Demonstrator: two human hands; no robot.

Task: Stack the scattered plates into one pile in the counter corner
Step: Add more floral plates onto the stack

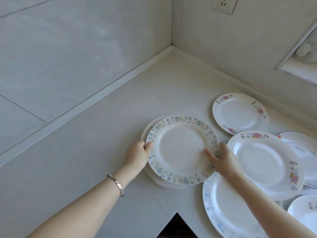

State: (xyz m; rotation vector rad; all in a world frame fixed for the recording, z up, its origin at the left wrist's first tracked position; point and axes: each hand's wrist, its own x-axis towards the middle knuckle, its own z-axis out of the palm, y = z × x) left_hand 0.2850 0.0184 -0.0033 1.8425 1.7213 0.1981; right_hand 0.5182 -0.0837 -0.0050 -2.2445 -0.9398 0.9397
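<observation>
A white plate with a blue and beige leaf rim point(181, 148) is held by both hands just over a plain white plate point(164, 183) lying on the counter. My left hand point(137, 155) grips its left edge and my right hand point(221, 158) grips its right edge, thumb on top. To the right lie other plates: a pink-flower plate point(240, 114), a second pink-flower plate point(264, 164), a blue-leaf plate point(223, 208) under my right forearm, a dark-rimmed plate point(303, 148) and a small plate point(303, 213). The counter corner point(171, 48) lies beyond.
White tiled walls meet at the corner, with a raised strip along the counter's back edges. A wall socket point(223, 4) sits high on the right wall and a window sill point(298, 66) at the far right. The counter's inner front edge point(176, 213) notches below.
</observation>
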